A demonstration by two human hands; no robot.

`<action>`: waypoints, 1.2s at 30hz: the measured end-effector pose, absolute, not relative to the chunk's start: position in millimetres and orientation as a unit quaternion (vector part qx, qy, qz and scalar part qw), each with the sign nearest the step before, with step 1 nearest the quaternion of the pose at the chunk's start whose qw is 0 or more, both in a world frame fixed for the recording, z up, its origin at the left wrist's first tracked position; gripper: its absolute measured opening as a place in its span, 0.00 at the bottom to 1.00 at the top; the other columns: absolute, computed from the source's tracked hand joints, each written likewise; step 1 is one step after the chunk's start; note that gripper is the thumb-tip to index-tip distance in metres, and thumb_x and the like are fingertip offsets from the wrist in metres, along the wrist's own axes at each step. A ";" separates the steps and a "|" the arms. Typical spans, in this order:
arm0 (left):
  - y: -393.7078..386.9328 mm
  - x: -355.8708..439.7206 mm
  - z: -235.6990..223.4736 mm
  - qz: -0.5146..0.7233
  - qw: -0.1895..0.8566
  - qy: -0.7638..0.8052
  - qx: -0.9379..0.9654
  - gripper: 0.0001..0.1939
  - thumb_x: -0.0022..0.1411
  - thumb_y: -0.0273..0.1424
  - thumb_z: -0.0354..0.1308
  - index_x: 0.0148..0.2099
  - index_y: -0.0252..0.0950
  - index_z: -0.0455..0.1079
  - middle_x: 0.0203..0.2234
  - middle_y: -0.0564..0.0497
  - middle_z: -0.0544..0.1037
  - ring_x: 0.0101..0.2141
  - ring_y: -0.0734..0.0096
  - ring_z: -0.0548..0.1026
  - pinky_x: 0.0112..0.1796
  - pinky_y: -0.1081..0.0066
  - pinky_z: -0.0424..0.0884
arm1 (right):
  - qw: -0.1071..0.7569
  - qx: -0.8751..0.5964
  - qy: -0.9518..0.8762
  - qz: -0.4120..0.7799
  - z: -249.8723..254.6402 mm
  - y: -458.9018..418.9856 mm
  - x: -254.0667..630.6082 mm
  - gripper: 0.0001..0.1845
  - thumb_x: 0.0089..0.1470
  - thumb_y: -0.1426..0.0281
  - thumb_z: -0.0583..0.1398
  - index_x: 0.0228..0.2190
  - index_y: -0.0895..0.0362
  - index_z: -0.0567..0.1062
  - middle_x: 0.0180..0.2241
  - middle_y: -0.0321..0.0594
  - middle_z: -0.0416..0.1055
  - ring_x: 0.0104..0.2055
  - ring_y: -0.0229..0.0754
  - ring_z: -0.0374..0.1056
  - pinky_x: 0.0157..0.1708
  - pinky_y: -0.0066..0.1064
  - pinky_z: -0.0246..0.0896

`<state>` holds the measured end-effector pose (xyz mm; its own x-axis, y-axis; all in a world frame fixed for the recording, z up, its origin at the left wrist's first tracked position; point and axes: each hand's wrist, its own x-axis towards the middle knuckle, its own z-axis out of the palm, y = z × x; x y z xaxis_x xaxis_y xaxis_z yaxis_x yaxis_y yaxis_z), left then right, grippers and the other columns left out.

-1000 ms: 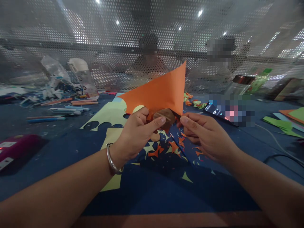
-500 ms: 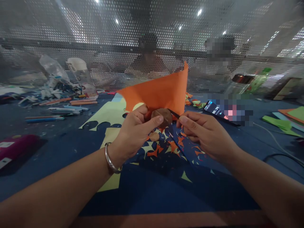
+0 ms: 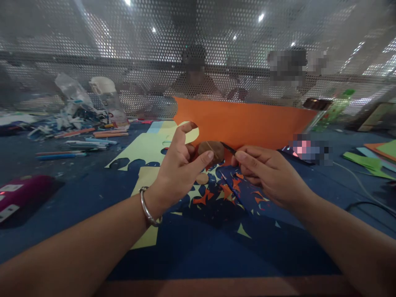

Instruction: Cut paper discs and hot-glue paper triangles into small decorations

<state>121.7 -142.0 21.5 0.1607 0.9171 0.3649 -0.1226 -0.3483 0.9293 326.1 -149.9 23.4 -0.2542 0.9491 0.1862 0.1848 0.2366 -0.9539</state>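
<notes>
My left hand (image 3: 177,169), wearing a silver bangle, pinches a brown round disc (image 3: 210,152) against a large orange paper sheet (image 3: 241,123). Its thumb lies on the front of the disc, while the index finger is raised beside a round cut-out in the sheet's left edge. In the fingers of my right hand (image 3: 262,167) is a thin dark tool (image 3: 228,147), its tip by the disc's right edge; its exact kind is unclear. Below lie orange and pale green paper scraps (image 3: 204,197), a small tan disc (image 3: 202,178) and a thin blue stick (image 3: 232,187).
Pale green paper with round cut-outs (image 3: 139,146) lies left of centre, near several pens (image 3: 86,143). A purple case (image 3: 24,194) is at far left, bottles (image 3: 107,99) behind. On the right are a phone (image 3: 298,154), a cable and coloured paper (image 3: 368,163).
The orange sheet has spread out to the right, now covering part of the phone. My left index finger has lifted; my right hand stays nearly in place.
</notes>
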 end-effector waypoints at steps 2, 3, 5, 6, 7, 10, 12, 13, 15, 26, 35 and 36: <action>-141.3 121.4 20.4 0.558 0.452 0.337 0.609 0.32 0.60 0.29 0.64 0.61 0.39 0.52 0.19 0.61 0.68 0.21 0.76 0.66 0.22 0.75 0.60 | 0.431 -0.435 -0.661 0.434 23.5 -149.3 326.5 0.20 0.61 0.53 0.60 0.30 0.57 0.73 0.19 0.26 0.50 0.19 0.28 0.43 0.18 0.23 0.38; -140.8 121.1 19.5 0.558 0.442 0.342 0.613 0.33 0.61 0.29 0.64 0.62 0.39 0.52 0.20 0.61 0.68 0.21 0.76 0.65 0.22 0.75 0.60 | 0.431 -0.437 -0.663 0.430 23.6 -149.1 326.7 0.20 0.61 0.53 0.60 0.30 0.57 0.73 0.19 0.26 0.50 0.19 0.28 0.43 0.18 0.23 0.38; -139.8 120.3 17.7 0.555 0.429 0.346 0.623 0.33 0.62 0.30 0.64 0.63 0.40 0.52 0.20 0.60 0.67 0.22 0.76 0.66 0.23 0.75 0.61 | 0.431 -0.438 -0.667 0.421 23.9 -148.9 327.1 0.20 0.61 0.53 0.60 0.29 0.57 0.73 0.19 0.27 0.50 0.19 0.28 0.44 0.18 0.23 0.38; -139.5 120.0 17.0 0.555 0.427 0.344 0.626 0.33 0.62 0.30 0.63 0.64 0.41 0.51 0.20 0.60 0.68 0.22 0.76 0.66 0.24 0.75 0.62 | 0.430 -0.439 -0.670 0.417 24.1 -148.9 327.3 0.20 0.61 0.53 0.60 0.29 0.57 0.73 0.19 0.27 0.50 0.19 0.28 0.44 0.18 0.23 0.38; -139.3 119.8 16.5 0.556 0.428 0.339 0.627 0.33 0.63 0.29 0.63 0.64 0.41 0.51 0.21 0.60 0.68 0.23 0.76 0.67 0.24 0.75 0.63 | 0.429 -0.439 -0.673 0.412 24.3 -149.0 327.4 0.19 0.62 0.54 0.59 0.29 0.57 0.73 0.19 0.27 0.50 0.19 0.28 0.44 0.18 0.23 0.38; -139.3 119.7 15.8 0.562 0.443 0.316 0.623 0.33 0.63 0.28 0.62 0.64 0.40 0.50 0.22 0.60 0.71 0.24 0.76 0.70 0.26 0.75 0.66 | 0.424 -0.443 -0.682 0.399 24.3 -149.1 327.8 0.20 0.62 0.53 0.59 0.29 0.57 0.73 0.19 0.27 0.51 0.19 0.28 0.44 0.18 0.23 0.39; -139.4 119.6 15.5 0.563 0.452 0.307 0.620 0.33 0.63 0.28 0.62 0.64 0.40 0.49 0.24 0.59 0.72 0.25 0.75 0.72 0.28 0.75 0.68 | 0.420 -0.443 -0.686 0.397 23.7 -148.7 328.1 0.20 0.62 0.53 0.59 0.30 0.57 0.73 0.19 0.27 0.51 0.19 0.28 0.44 0.18 0.23 0.39; -139.3 119.4 15.3 0.561 0.457 0.304 0.620 0.33 0.63 0.28 0.62 0.64 0.41 0.50 0.24 0.58 0.73 0.26 0.74 0.73 0.28 0.74 0.68 | 0.418 -0.441 -0.687 0.399 23.3 -148.3 328.4 0.20 0.62 0.53 0.58 0.30 0.57 0.73 0.19 0.27 0.51 0.19 0.28 0.44 0.18 0.23 0.39; -138.5 118.6 14.6 0.553 0.468 0.299 0.621 0.33 0.63 0.28 0.63 0.64 0.42 0.50 0.26 0.57 0.74 0.28 0.72 0.75 0.29 0.73 0.70 | 0.414 -0.442 -0.688 0.400 22.7 -147.6 328.9 0.20 0.62 0.53 0.58 0.31 0.57 0.74 0.20 0.27 0.50 0.20 0.28 0.44 0.18 0.23 0.40; -134.5 115.9 14.9 0.533 0.461 0.301 0.642 0.34 0.64 0.30 0.62 0.65 0.43 0.49 0.28 0.56 0.76 0.31 0.71 0.76 0.33 0.72 0.72 | 0.390 -0.444 -0.720 0.364 30.1 -146.6 332.3 0.20 0.62 0.53 0.58 0.29 0.57 0.72 0.19 0.26 0.50 0.20 0.28 0.44 0.18 0.24 0.41; -133.7 113.2 16.6 0.517 0.473 0.294 0.650 0.33 0.64 0.30 0.62 0.65 0.41 0.50 0.31 0.53 0.79 0.33 0.70 0.78 0.33 0.72 0.72 | 0.384 -0.440 -0.721 0.373 31.3 -147.6 332.7 0.20 0.63 0.54 0.58 0.27 0.57 0.69 0.20 0.26 0.51 0.20 0.29 0.45 0.19 0.25 0.42; -133.9 113.3 17.0 0.515 0.473 0.299 0.649 0.32 0.64 0.30 0.62 0.64 0.41 0.51 0.30 0.53 0.78 0.32 0.70 0.78 0.33 0.72 0.72 | 0.386 -0.438 -0.721 0.372 30.7 -147.1 332.7 0.21 0.63 0.54 0.58 0.27 0.57 0.69 0.20 0.26 0.50 0.20 0.29 0.45 0.19 0.25 0.41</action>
<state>113.3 -133.9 17.0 0.2907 0.8760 0.3850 -0.0988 -0.3727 0.9227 332.7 -147.1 30.7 -0.3172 0.9198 0.2309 0.3451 0.3388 -0.8753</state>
